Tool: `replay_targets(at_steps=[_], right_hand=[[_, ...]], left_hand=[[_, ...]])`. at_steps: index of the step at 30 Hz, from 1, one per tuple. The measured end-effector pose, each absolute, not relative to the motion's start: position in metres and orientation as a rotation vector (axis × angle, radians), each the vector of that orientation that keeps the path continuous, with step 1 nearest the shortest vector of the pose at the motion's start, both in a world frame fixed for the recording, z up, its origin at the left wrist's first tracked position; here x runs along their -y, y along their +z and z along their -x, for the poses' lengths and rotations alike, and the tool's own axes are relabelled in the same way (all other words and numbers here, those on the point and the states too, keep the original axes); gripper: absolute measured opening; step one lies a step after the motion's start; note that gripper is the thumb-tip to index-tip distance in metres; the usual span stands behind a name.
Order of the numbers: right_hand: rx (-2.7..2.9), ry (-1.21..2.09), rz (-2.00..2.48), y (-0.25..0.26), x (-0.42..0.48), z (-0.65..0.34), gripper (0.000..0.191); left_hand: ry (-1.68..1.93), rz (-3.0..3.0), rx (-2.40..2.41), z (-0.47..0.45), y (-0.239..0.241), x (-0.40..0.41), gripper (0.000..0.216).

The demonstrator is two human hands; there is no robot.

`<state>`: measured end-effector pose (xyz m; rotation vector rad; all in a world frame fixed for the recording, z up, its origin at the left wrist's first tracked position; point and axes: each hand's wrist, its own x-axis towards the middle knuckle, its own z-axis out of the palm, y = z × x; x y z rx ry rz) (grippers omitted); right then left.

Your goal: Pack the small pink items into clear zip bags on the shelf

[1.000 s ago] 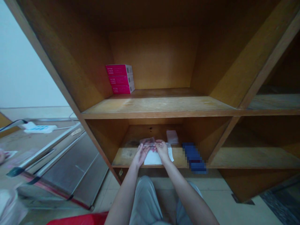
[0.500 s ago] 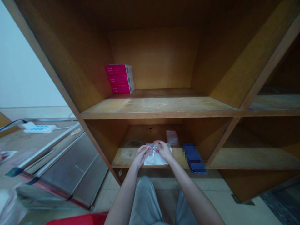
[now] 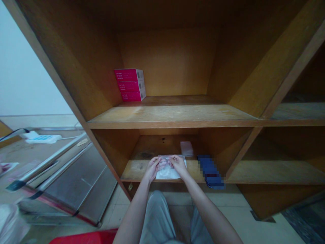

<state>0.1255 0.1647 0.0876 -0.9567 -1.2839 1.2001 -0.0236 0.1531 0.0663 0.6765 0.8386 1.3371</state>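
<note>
A clear plastic bag (image 3: pixel 166 171) lies over something white at the front of the lower shelf, between my two hands. My left hand (image 3: pixel 153 166) pinches the bag's upper left part, fingers closed on the film. On the upper right part, my right hand (image 3: pixel 177 163) is closed in a pinch too. The film between the fingertips is wrinkled and shiny. Just behind the right hand, a small flat clear packet (image 3: pixel 186 148) lies on the shelf.
Three stacked pink boxes (image 3: pixel 130 85) stand on the upper shelf (image 3: pixel 172 113) at left. A blurred-out dark blue item (image 3: pixel 210 171) lies right of the bag, over the shelf's front edge. A metal-framed cart (image 3: pixel 76 179) with a power strip (image 3: pixel 43 138) stands at left; something red (image 3: pixel 86 236) sits below.
My right fingers have come down slightly onto the bag, and the film between the hands lies a little flatter. The left hand has hardly moved.
</note>
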Motion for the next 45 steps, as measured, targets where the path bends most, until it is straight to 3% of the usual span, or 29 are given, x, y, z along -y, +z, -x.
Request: replay_targets(at_steps=[45], right_hand=[[1.374, 1.121, 0.988, 0.083, -0.163, -0.106, 0.006]], left_hand=[[1.288, -0.800, -0.855, 0.020, 0.068, -0.148, 0.021]])
